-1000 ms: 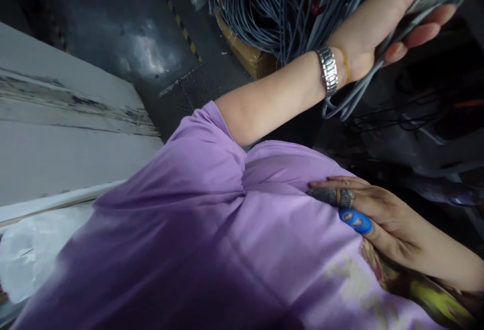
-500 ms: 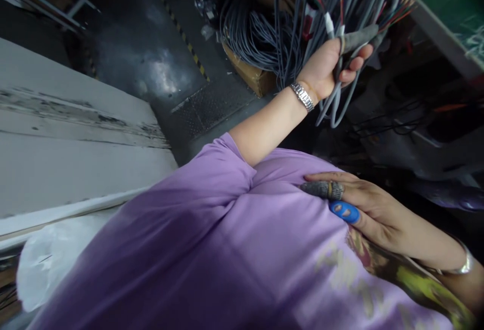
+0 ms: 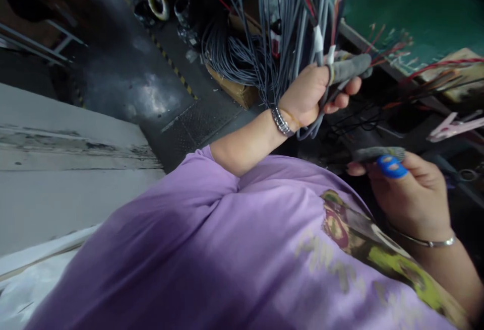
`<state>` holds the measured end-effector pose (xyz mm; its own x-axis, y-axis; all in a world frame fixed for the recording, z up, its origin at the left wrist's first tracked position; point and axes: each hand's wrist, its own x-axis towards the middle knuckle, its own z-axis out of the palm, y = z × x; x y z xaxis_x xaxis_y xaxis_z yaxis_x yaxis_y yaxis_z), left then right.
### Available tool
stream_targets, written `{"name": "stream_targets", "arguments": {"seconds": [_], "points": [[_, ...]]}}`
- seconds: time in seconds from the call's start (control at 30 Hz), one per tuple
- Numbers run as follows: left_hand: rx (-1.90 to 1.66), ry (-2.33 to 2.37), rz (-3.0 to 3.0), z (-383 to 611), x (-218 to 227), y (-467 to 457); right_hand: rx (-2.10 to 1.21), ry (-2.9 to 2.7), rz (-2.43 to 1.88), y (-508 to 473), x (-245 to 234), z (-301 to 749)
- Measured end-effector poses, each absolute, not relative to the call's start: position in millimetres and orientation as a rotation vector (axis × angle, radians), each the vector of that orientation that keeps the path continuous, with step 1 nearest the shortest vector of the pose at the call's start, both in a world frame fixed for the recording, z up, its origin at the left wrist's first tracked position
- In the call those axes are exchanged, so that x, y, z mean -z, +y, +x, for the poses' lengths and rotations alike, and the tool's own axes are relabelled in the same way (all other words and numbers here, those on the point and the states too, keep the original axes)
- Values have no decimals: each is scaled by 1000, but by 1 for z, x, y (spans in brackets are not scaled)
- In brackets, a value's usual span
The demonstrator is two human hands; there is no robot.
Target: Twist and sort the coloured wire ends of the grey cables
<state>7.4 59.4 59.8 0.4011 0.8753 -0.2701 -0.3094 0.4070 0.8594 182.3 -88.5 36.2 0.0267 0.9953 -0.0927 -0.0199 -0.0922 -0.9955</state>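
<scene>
Several grey cables [image 3: 319,43] run through my left hand [image 3: 308,90], whose fingers are closed around them. A grey finger cot covers its index finger. Stripped cable ends with thin coloured wires [image 3: 391,53] stick out past the fingertips, and others with white bands stand up beside the hand. My right hand [image 3: 412,189] is lower and to the right, in front of the purple shirt [image 3: 227,239]. Its fingers reach forward, loosely bent, with a blue cot on the thumb and a grey one on the index finger. I see nothing held in it.
A green-topped table [image 3: 408,7] is at the upper right, with loose wires near its edge. Pink-handled pliers or a clamp [image 3: 454,127] lie at the right. A cardboard box [image 3: 230,85] holds coiled grey cable. A white panel [image 3: 68,153] stands at the left.
My right hand has come off the shirt and moved up and to the right. My left hand still grips the cables. The view has shifted, showing more of the green table.
</scene>
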Motion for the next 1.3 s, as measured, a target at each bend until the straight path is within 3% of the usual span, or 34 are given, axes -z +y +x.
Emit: {"name": "stream_targets", "arguments": {"seconds": [0.3,0.93,1.3], "points": [[-661,748,1056,27,-30,-9,-1200,-700,-1308,-108,-4,197],[-432,826,1272,40,-13,-16,-1115,-862,-1233,-71,-11,187],[-624,820,1098,42,-6,-19,-1076,-745,-1238,-69,-13,177]]}}
